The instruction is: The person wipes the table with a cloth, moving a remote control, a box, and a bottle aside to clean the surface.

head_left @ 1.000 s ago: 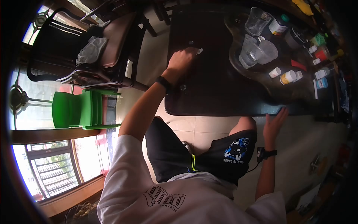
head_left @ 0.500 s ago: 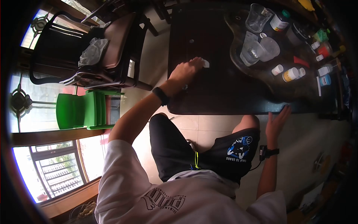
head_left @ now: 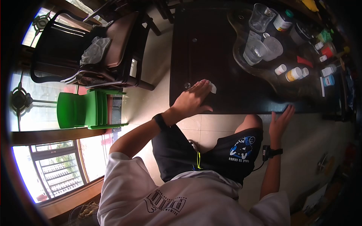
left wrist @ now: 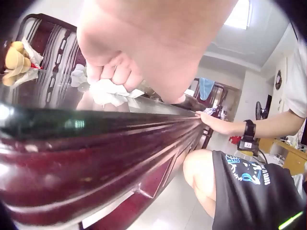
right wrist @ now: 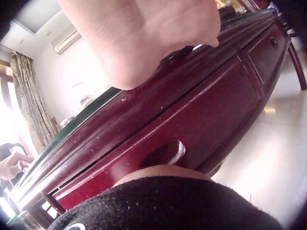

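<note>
Near the front edge of the dark table [head_left: 211, 49], my left hand [head_left: 192, 98] holds a crumpled white tissue [head_left: 213, 88] against the tabletop. The left wrist view shows bent fingers [left wrist: 120, 72] over the tissue, part of which spreads out past them; the palm hides the rest. In the head view the left thumb points away from the other fingers. My right hand [head_left: 281, 120] rests at the table's front edge, farther right, with its fingers extended and nothing held.
Clear cups [head_left: 254, 52], a glass pitcher [head_left: 260, 19] and several small bottles [head_left: 293, 74] stand on the table's right side, behind a wavy raised edge. Left of the table are a wooden chair [head_left: 115, 45] with a cloth on it and a green plastic chair [head_left: 77, 110].
My left hand, with the tissue, has moved across the tabletop toward my body and slightly right. Its thumb now stands out to the side. The right hand has stayed at the edge.
</note>
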A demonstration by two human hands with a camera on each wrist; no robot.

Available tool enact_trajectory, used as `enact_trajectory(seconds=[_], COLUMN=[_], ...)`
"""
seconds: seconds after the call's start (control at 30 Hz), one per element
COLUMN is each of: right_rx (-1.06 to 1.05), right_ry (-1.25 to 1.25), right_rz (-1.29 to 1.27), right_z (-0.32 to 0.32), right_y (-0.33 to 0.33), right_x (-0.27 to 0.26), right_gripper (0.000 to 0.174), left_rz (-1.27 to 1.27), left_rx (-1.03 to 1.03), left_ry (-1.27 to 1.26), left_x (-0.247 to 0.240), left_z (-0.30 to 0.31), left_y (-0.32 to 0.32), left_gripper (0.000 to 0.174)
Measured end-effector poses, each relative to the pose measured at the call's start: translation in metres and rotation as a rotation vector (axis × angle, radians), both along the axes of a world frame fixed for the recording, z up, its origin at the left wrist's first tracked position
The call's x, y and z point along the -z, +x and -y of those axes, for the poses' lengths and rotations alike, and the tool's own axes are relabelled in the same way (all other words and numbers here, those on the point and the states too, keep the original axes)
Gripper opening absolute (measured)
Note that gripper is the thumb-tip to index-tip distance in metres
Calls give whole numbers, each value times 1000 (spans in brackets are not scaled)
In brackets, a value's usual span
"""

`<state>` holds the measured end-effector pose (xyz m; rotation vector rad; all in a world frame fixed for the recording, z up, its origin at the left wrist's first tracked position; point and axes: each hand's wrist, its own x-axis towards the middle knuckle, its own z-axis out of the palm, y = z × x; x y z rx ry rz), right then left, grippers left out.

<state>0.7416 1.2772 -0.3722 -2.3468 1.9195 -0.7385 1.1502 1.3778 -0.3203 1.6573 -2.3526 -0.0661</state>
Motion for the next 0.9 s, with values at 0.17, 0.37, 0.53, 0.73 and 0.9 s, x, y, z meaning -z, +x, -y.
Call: enact_trajectory(seconds=[0.17, 0.37, 0.53, 0.73, 0.9], right_rx=[13, 8, -8, 6, 10], right_ry=[20, 17, -4, 15, 24], right_rz=[-11, -1, -4, -12, -1], right_z=[-1, -1, 0, 0, -2], right_y=[1, 2, -1, -4, -1], right_x=[-3, -4, 1, 2, -1], right_gripper=[87, 88, 88, 89, 89], left_rz=[40, 103, 156, 44, -4], left_rx=[-49, -50, -119, -182, -245], left_ry=[-59, -21, 65, 103, 41], left_x=[12, 10, 5, -16, -16], left_z=[2, 9, 41, 90, 92], left_y=[-5, 3, 13, 26, 5], left_gripper=[56, 59, 62, 30, 31])
